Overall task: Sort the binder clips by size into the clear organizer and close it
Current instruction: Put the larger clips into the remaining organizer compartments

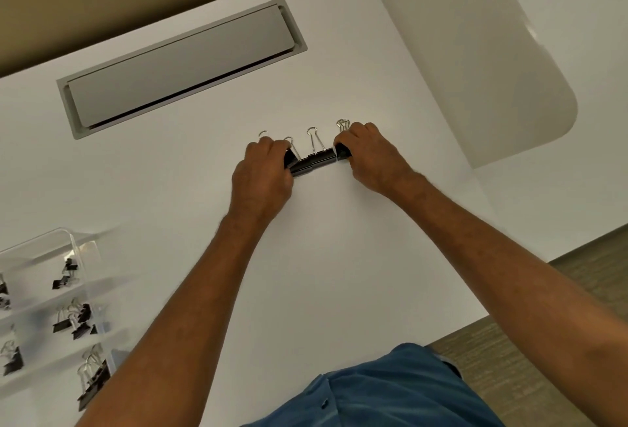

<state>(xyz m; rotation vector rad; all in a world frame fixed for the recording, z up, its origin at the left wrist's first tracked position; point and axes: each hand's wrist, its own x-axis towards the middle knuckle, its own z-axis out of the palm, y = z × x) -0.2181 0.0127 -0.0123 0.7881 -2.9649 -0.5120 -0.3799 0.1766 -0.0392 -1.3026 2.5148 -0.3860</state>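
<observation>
Down at the near left corner of the white table (339,256), a clear organizer (68,246) sits partly out of view, lid still open. Its compartments already hold black binder clips (80,319), seemingly smaller ones toward the far end and larger ones (93,382) nearest the person. Farther back, a grey hatch (180,66) is set into the tabletop near the far edge. Toward the middle of the table, a row of large binder clips (314,161) lies end to end, wire handles pointing away. The left hand (261,178) has its fingers curled over the row's left end, gripping the clip there. The right hand (367,158) is curled over the right end, closed on the last clip. Both hands press inward, probably bunching the row so it can be lifted as one batch and carried to the organizer. To the right, a second pale surface (509,69) with a rounded corner adjoins the table.
</observation>
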